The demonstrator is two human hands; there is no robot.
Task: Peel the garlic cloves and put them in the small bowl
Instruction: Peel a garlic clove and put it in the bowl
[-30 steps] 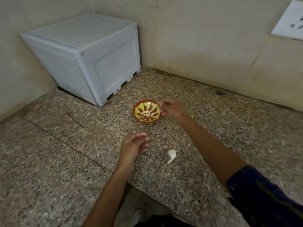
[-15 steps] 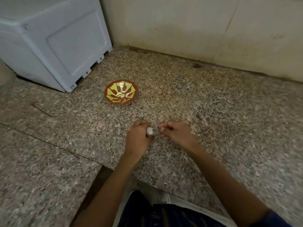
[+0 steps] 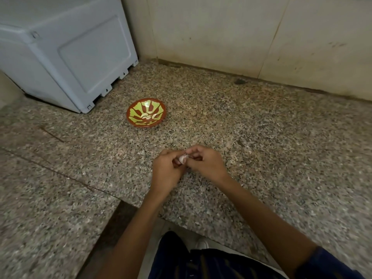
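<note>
A small red bowl (image 3: 146,113) with a yellow-green pattern stands on the speckled granite counter (image 3: 261,137), with a few peeled white cloves (image 3: 148,116) lying in its middle. Nearer to me, my left hand (image 3: 166,170) holds a pale garlic clove (image 3: 182,158) between its fingers. My right hand (image 3: 205,161) meets it from the right and pinches the clove's top. Both hands hover low over the counter, well in front of the bowl. Most of the clove is hidden by my fingers.
A large grey-white plastic box (image 3: 66,51) fills the back left corner, close to the bowl. A tiled wall (image 3: 241,37) runs along the back. The counter's front edge (image 3: 141,206) steps inward near my legs.
My right hand came back from the bowl and my left hand picked the clove up off the counter. Both hands now meet on the clove. The camera tilted down and closer.
</note>
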